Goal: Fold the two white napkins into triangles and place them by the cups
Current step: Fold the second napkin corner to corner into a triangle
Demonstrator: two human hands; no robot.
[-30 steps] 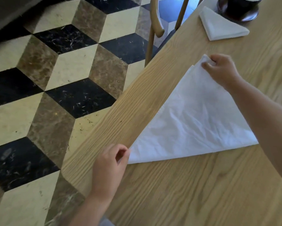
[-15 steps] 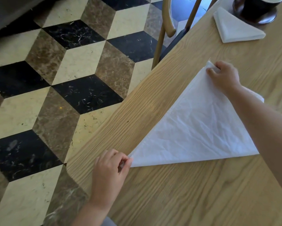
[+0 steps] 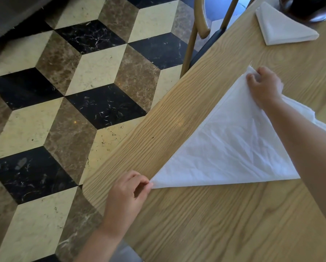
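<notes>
Head view: cup (image 3: pixel 307 8) cropped; right forearm hides napkin (image 3: pixel 228 148) edge.

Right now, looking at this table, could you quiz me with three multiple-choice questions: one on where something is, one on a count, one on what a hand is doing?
1. Where does the small folded napkin lie?
A. On the floor
B. On the table beside the dark cup's saucer
C. On the chair

2. How many white napkins are in view?
A. One
B. Two
C. Four

3. What is the left hand doing?
A. Pinching the near corner of the large napkin
B. Lifting the cup
C. Resting flat on the floor

Answers:
1. B: the small triangle sits on the wooden table right next to the saucer at the far end.
2. B: one small folded triangle far off, one large triangle between the hands.
3. A: its thumb and fingers close on the corner point, while the right hand grips the far corner.
</notes>
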